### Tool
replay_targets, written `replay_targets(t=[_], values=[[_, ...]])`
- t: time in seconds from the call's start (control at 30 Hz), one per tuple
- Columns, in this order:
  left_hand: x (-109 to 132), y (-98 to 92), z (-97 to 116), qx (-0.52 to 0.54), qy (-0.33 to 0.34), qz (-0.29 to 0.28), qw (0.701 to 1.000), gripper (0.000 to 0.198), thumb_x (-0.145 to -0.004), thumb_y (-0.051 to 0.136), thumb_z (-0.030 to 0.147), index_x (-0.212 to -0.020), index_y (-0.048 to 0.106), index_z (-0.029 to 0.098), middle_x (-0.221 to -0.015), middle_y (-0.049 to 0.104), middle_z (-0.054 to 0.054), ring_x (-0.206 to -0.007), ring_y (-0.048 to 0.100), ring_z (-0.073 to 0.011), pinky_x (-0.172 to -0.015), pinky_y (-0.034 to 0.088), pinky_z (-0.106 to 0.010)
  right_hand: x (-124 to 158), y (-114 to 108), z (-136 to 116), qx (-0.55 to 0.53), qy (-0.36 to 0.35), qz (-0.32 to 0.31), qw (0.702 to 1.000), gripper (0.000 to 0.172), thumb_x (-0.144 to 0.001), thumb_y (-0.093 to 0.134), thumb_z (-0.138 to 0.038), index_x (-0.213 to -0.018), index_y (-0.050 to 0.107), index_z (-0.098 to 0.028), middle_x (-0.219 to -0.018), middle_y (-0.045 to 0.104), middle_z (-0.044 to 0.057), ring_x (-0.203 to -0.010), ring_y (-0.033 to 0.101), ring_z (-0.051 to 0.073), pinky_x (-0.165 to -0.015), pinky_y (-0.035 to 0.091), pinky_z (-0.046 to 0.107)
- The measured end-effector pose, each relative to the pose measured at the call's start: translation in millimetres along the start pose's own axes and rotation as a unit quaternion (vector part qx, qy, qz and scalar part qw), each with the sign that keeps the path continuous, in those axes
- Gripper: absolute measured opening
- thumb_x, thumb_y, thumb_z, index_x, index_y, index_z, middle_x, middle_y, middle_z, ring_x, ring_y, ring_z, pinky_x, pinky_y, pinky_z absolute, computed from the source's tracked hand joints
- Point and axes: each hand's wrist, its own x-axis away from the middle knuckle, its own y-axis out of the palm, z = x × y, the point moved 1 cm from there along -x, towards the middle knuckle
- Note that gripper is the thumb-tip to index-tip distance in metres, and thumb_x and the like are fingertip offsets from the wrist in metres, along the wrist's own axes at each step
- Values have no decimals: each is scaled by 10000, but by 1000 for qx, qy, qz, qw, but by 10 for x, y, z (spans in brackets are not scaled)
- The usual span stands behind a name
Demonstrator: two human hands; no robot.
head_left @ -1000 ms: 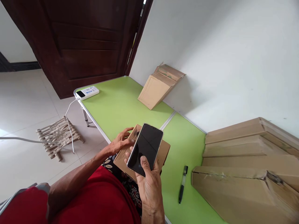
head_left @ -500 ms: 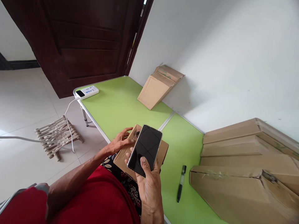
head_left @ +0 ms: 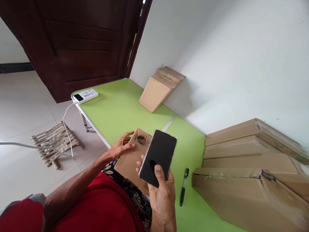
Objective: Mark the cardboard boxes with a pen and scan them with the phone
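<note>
My right hand [head_left: 162,192] grips a black smartphone [head_left: 158,157] with a dark screen, thumb resting on its lower glass, held above the near edge of a green table [head_left: 120,109]. My left hand [head_left: 118,149] rests its fingers on the left end of a flat cardboard piece [head_left: 132,161] that lies at the table's edge over my lap. A small round ring-like thing [head_left: 141,140] sits on the far end of that cardboard, just beyond the phone.
A black pen [head_left: 183,187] lies on the table right of the phone. Stacked cardboard boxes [head_left: 248,174] fill the right side; more cardboard [head_left: 156,90] leans against the wall. A white power bank [head_left: 84,95] with a cable sits at the far corner. A woven stool [head_left: 54,145] stands on the floor.
My right hand has carried the phone a little to the right and nearer me, uncovering the round thing on the cardboard. The left hand stays on the cardboard.
</note>
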Motion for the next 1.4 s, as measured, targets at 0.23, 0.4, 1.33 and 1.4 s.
replay_targets(t=[0.23, 0.4, 1.33, 1.4], values=[[-9, -10, -14, 11, -3, -1, 1000, 883, -832, 772, 523, -1583, 432, 206, -1414, 682, -160, -1243, 676, -383, -984, 573, -485, -490, -617, -321, 77, -95, 189, 974, 721, -668, 897, -696, -1114, 728, -154, -1124, 784, 140, -1071, 760, 311, -787, 678, 412], [-9, -10, -9, 4, -4, 2, 1000, 860, -836, 763, 521, -1576, 447, 217, -1421, 687, -146, -1237, 682, -372, -981, 577, -471, -849, -1016, -235, 159, -72, 237, 956, 775, -551, 915, -681, -1077, 693, -156, -1330, 698, 183, -1286, 647, 373, -807, 688, 442], [-89, -41, -80, 4, -38, 54, 998, 749, -841, 765, 542, -1485, 571, 212, -1351, 709, -133, -1174, 695, -344, -922, 560, -409, -375, -1177, 234, 646, -256, 85, 714, 819, -857, 611, -580, -1549, 506, -154, -1486, 551, 271, -1415, 484, 519, -1100, 438, 693], [-187, -67, -72, 12, -61, 57, 996, 682, -849, 736, 559, -1405, 632, 179, -1212, 760, -122, -1075, 727, -328, -877, 565, -395, -307, -1057, 378, 623, -338, 16, 705, 872, -892, 678, -517, -1651, 358, -229, -1599, 460, 229, -1467, 438, 484, -1125, 437, 694]])
